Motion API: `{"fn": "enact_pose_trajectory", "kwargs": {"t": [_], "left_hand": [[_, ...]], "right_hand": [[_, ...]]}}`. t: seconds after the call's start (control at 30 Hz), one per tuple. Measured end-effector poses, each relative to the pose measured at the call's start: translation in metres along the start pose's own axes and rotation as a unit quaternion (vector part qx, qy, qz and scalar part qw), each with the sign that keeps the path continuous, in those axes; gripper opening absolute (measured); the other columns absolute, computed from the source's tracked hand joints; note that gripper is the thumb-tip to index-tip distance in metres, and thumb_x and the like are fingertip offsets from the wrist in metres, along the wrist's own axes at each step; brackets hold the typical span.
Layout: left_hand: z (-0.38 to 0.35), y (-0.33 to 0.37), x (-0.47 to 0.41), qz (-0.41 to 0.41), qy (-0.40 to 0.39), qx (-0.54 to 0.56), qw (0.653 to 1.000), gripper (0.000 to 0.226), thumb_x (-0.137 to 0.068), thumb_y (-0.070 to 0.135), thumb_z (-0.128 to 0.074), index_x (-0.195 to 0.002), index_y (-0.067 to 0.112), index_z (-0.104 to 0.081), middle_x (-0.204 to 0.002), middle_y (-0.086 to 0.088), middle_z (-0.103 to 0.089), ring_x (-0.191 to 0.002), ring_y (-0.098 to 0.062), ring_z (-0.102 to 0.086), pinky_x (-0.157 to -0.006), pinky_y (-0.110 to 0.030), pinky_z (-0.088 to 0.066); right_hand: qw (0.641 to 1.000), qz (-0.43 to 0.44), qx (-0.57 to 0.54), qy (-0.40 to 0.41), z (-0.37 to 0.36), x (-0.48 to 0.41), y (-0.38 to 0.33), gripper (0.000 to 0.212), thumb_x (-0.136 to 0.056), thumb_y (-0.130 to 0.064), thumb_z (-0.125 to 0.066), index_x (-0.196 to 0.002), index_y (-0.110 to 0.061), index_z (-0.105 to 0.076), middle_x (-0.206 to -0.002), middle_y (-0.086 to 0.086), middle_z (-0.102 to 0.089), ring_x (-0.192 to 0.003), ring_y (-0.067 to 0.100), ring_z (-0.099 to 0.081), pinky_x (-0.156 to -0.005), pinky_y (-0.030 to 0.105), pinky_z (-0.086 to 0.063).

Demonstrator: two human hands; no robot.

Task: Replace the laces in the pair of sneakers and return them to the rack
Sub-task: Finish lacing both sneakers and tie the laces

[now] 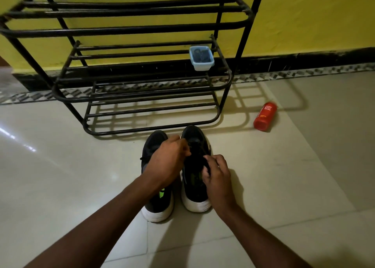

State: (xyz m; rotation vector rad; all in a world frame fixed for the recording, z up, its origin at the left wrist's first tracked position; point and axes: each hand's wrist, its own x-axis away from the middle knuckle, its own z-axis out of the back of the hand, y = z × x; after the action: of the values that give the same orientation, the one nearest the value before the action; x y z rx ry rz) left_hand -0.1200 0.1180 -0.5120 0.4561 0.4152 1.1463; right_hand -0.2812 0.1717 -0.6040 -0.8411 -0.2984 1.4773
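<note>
Two black sneakers with white soles stand side by side on the floor, toes pointing away from me. My left hand [168, 160] reaches across the left sneaker [157, 208] and pinches the black lace at the top of the right sneaker [195, 196]. Over the tongue of that right sneaker, my right hand [217, 174] pinches the black lace. The laces themselves are dark and hard to make out against the shoe. The black metal shoe rack [129, 80] stands just beyond the sneakers against the yellow wall.
A small pale-blue tub [201, 58] holding dark items sits on the rack's middle shelf at the right. A red foam body wash bottle [265, 116] lies on the tiled floor to the right of the rack.
</note>
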Motion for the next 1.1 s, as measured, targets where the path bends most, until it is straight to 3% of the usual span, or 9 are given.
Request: {"fn": "enact_pose_trajectory", "kwargs": {"t": [0.2, 0.3, 0.4, 0.53, 0.6, 0.7, 0.77, 0.97, 1.1], "left_hand": [[0.019, 0.001, 0.001, 0.001, 0.033, 0.055, 0.998, 0.026, -0.096, 0.002, -0.058, -0.107, 0.015, -0.077, -0.1, 0.0, -0.074, -0.092, -0.012, -0.068, -0.083, -0.035, -0.057], [0.031, 0.012, 0.006, 0.027, 0.078, 0.133, 0.988, 0.031, -0.097, 0.004, -0.06, -0.123, 0.019, -0.069, -0.095, 0.006, -0.076, -0.085, -0.002, -0.071, -0.079, -0.027, -0.06], [0.047, 0.03, 0.006, 0.056, 0.117, 0.255, 0.958, 0.033, -0.095, 0.007, -0.066, -0.126, 0.016, -0.061, -0.092, 0.003, -0.078, -0.08, -0.006, -0.074, -0.072, -0.021, -0.06], [0.075, 0.065, 0.005, 0.061, 0.14, 0.421, 0.894, 0.006, -0.095, 0.003, -0.065, -0.101, 0.002, -0.068, -0.086, -0.01, -0.078, -0.081, -0.02, -0.076, -0.071, -0.024, -0.058], [0.088, 0.078, 0.004, 0.061, 0.14, 0.479, 0.864, 0.004, -0.096, 0.006, -0.064, -0.097, 0.003, -0.068, -0.088, -0.013, -0.077, -0.083, -0.026, -0.076, -0.074, -0.029, -0.06], [0.103, 0.091, 0.003, 0.048, 0.147, 0.444, 0.882, 0.009, -0.097, 0.015, -0.065, -0.09, 0.016, -0.07, -0.09, -0.005, -0.077, -0.089, -0.02, -0.074, -0.072, -0.03, -0.052], [0.113, 0.099, 0.003, 0.036, 0.158, 0.43, 0.888, 0.013, -0.096, 0.016, -0.066, -0.085, 0.021, -0.072, -0.086, -0.005, -0.076, -0.088, -0.015, -0.073, -0.073, -0.029, -0.049], [0.125, 0.106, 0.005, 0.061, 0.179, 0.423, 0.886, 0.004, -0.089, 0.015, -0.074, -0.091, 0.018, -0.075, -0.088, 0.0, -0.077, -0.085, -0.01, -0.073, -0.067, -0.021, -0.05], [0.122, 0.11, 0.001, 0.061, 0.174, 0.438, 0.88, 0.003, -0.09, 0.014, -0.072, -0.088, 0.016, -0.074, -0.085, 0.0, -0.076, -0.08, -0.005, -0.07, -0.062, -0.012, -0.05]], "right_hand": [[0.999, 0.014, -0.002, -0.037, 0.011, -0.008, -0.002, 0.032, -0.092, -0.007, -0.062, -0.123, -0.003, -0.065, -0.11, 0.008, -0.057, -0.1, 0.024, -0.06, -0.088, 0.032, -0.053], [0.999, 0.017, -0.022, -0.031, 0.028, -0.015, -0.008, 0.028, -0.094, -0.022, -0.067, -0.118, -0.007, -0.07, -0.106, 0.004, -0.064, -0.097, 0.018, -0.062, -0.086, 0.031, -0.054], [0.996, 0.026, -0.083, 0.034, 0.055, -0.023, -0.023, 0.019, -0.094, -0.012, -0.067, -0.112, -0.01, -0.074, -0.094, -0.001, -0.071, -0.087, 0.007, -0.066, -0.079, 0.032, -0.056], [0.973, -0.014, -0.207, 0.098, 0.099, -0.043, -0.06, 0.045, -0.096, -0.004, -0.062, -0.139, -0.014, -0.056, -0.082, -0.004, -0.073, -0.077, 0.008, -0.071, -0.077, 0.015, -0.054], [0.96, -0.027, -0.256, 0.111, 0.116, -0.057, -0.08, 0.041, -0.097, -0.006, -0.063, -0.136, -0.017, -0.057, -0.082, -0.004, -0.074, -0.077, 0.01, -0.072, -0.08, 0.018, -0.055], [0.94, -0.029, -0.321, 0.108, 0.137, -0.073, -0.107, 0.018, -0.096, -0.011, -0.064, -0.105, -0.027, -0.066, -0.085, -0.002, -0.076, -0.082, 0.011, -0.073, -0.083, 0.033, -0.059], [0.934, -0.01, -0.343, 0.103, 0.149, -0.079, -0.122, 0.014, -0.097, -0.009, -0.063, -0.095, -0.023, -0.065, -0.083, 0.0, -0.077, -0.08, 0.014, -0.074, -0.08, 0.034, -0.059], [0.942, 0.006, -0.322, 0.092, 0.156, -0.091, -0.138, 0.005, -0.091, -0.016, -0.073, -0.094, -0.021, -0.074, -0.089, -0.005, -0.074, -0.088, 0.012, -0.071, -0.081, 0.042, -0.059], [0.937, -0.008, -0.335, 0.095, 0.155, -0.093, -0.143, 0.009, -0.087, -0.018, -0.077, -0.094, -0.024, -0.077, -0.091, -0.007, -0.074, -0.091, 0.008, -0.07, -0.082, 0.037, -0.059]]}}
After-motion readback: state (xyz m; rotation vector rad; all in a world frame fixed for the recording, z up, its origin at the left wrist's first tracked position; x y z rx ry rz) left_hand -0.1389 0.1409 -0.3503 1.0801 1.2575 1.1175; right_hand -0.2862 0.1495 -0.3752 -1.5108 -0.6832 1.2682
